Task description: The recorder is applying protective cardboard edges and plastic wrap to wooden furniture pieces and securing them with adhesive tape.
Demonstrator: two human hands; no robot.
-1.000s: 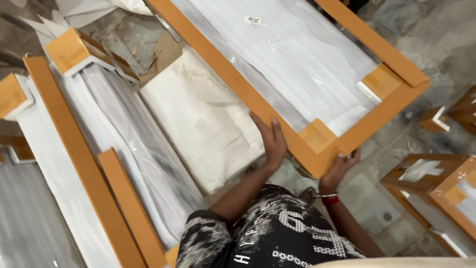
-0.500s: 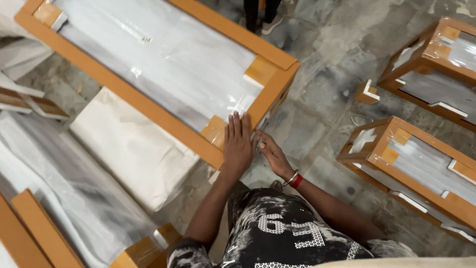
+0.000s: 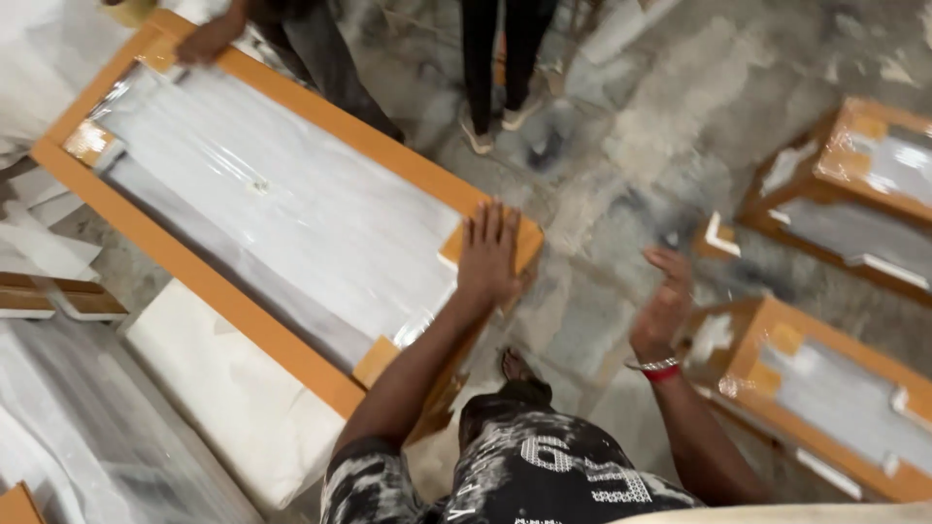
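Left palm flat on the frame's near corner, right hand open in the air

Far to the left of both hands, low in the view: white wrapped panels (image 3: 87,437) and a pale flat slab (image 3: 233,398) lying on the floor. Up and to the left of the left hand, stretching well away: the large orange-edged frame (image 3: 194,267) with clear plastic film over its pale middle, long axis running from the near corner under the left hand out to the far upper left. At that far end, another person's hand (image 3: 204,41) resting on the rim, with a pair of standing legs (image 3: 495,58) just beyond (a co-worker's, not the wearer's).

Left hand (image 3: 488,254): fingers spread wide, palm pressed down on the frame's near right corner, gripping nothing, only lying flat on the orange edge. Clearly the nearer hand to the frame, indeed the only one touching it.

Right hand (image 3: 665,309): raised over bare concrete floor (image 3: 621,136), fingers loosely open and somewhat blurred, holding nothing, well apart from the big frame, with a red band at the wrist. Just right of it and below: a smaller orange frame (image 3: 825,398); beyond that, toward the upper right, a second smaller frame (image 3: 854,184)
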